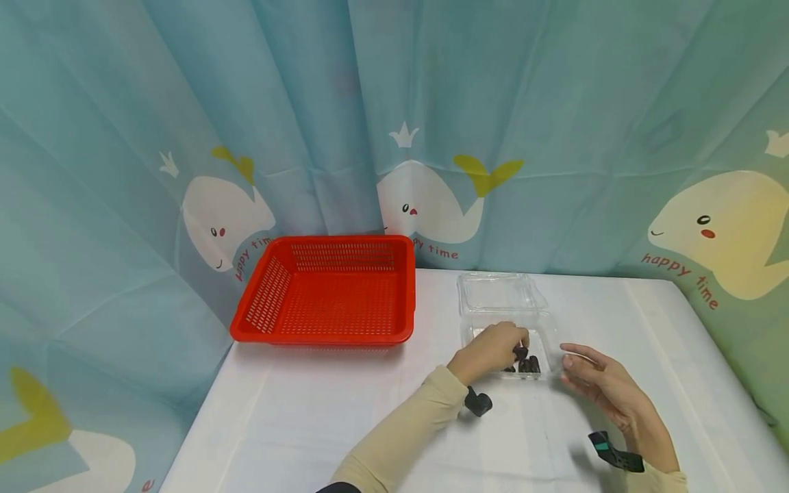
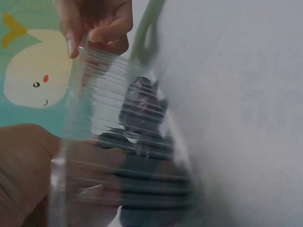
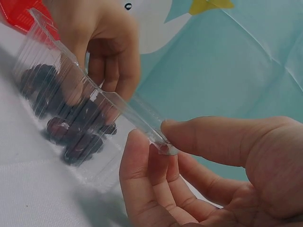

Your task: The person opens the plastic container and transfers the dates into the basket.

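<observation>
A clear plastic clamshell box [image 1: 546, 346] stands on the white table with its lid [image 1: 498, 293] folded back. Several dark purple, elongated fruits [image 1: 529, 365], grape-like in look, lie at the near side of it. My left hand [image 1: 496, 350] reaches down into the box and pinches one dark fruit [image 1: 520, 353]; the box wall partly blurs those fingertips in the left wrist view. At the box's right corner, my right hand [image 1: 607, 390] pinches the rim between thumb [image 3: 203, 139] and fingers, as the right wrist view shows.
A red perforated plastic basket [image 1: 403, 294] sits at the back left of the table. Behind the table hangs a blue-green curtain [image 1: 333, 103] with whale prints. A white cloth [image 1: 296, 411] covers the tabletop.
</observation>
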